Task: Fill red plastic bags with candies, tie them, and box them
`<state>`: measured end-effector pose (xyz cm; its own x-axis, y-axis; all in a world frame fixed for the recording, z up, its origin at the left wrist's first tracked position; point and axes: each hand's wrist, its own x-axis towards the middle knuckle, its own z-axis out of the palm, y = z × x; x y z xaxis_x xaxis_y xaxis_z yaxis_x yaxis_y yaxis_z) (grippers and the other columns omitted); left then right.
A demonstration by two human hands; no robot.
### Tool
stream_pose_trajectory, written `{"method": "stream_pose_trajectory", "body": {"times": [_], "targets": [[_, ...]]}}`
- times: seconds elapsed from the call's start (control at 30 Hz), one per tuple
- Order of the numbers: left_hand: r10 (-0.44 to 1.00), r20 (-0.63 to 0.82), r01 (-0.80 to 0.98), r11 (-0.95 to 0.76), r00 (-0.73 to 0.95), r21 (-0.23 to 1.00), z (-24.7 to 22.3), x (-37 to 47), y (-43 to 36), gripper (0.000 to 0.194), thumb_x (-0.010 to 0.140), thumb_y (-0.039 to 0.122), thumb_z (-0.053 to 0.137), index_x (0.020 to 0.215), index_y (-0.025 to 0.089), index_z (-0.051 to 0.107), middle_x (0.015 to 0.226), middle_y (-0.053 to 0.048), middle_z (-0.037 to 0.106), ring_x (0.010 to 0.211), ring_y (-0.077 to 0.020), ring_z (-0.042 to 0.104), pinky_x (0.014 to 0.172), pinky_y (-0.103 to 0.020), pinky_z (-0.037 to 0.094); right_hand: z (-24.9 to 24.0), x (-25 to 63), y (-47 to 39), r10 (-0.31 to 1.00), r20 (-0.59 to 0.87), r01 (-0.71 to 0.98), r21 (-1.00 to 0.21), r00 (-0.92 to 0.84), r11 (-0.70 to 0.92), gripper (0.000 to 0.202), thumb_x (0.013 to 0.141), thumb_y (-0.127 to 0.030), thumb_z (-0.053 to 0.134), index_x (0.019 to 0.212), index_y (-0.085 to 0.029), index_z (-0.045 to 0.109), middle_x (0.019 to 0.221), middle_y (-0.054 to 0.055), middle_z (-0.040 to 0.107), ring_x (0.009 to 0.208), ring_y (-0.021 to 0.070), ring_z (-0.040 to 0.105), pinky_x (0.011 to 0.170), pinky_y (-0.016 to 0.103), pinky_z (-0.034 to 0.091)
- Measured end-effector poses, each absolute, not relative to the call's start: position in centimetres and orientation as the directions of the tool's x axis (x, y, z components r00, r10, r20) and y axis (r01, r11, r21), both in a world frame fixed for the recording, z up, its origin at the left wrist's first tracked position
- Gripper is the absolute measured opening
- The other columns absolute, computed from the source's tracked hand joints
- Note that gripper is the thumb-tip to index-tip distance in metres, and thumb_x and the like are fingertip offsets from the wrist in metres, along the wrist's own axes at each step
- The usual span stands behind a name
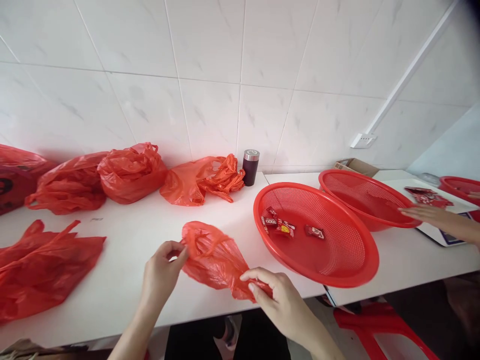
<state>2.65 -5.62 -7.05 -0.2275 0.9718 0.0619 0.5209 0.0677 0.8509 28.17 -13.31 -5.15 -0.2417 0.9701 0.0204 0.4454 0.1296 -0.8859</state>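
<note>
A thin red plastic bag (pixel 215 255) is stretched between my two hands just over the front of the white table. My left hand (pixel 165 265) pinches its left edge between thumb and fingers. The bag's gathered right end is gripped by my right hand (pixel 273 295), fingers curled over it. To the right of that hand stands a red mesh basket (pixel 360 272) with several small wrapped packets (pixel 285 228) at its bottom. What the bag holds, if anything, I cannot make out.
Crumpled red bags (pixel 131 172) line the wall, and another red bag (pixel 45 270) lies at left. A dark tumbler (pixel 251 167) stands at the back. Another person's hand (pixel 431 215) touches a second red basket (pixel 371 200), beside a scale (pixel 446 232). A red stool (pixel 378 330) sits below.
</note>
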Motion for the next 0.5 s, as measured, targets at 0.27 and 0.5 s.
{"method": "stream_pose_trajectory", "body": {"times": [0.27, 0.5], "targets": [[0.923, 0.371, 0.877, -0.091, -0.104, 0.472, -9.3, 0.7, -8.2, 0.040, 0.077, 0.021, 0.051, 0.115, 0.021, 0.064, 0.114, -0.014, 0.052, 0.100, -0.0294, 0.058, 0.083, -0.042, 0.052, -5.0, 27.9, -13.7, 0.982, 0.074, 0.526, -0.836, -0.173, 0.156, 0.041, 0.087, -0.016, 0.044, 0.122, -0.025, 0.063, 0.106, 0.004, 0.071, 0.092, 0.0192, 0.067, 0.084, 0.029, 0.051], [0.781, 0.573, 0.904, -0.399, 0.250, 0.150, -6.5, 4.3, -8.5, 0.025, 0.080, 0.020, 0.062, 0.097, 0.033, 0.074, 0.156, -0.002, 0.016, 0.143, -0.0416, 0.007, 0.109, -0.063, 0.020, -3.8, 26.1, -14.2, 0.921, 0.151, 0.479, -0.817, -0.360, 0.321, 0.037, 0.086, -0.010, 0.044, 0.102, -0.027, 0.073, 0.098, 0.000, 0.073, 0.087, 0.0160, 0.067, 0.079, 0.024, 0.049]]}}
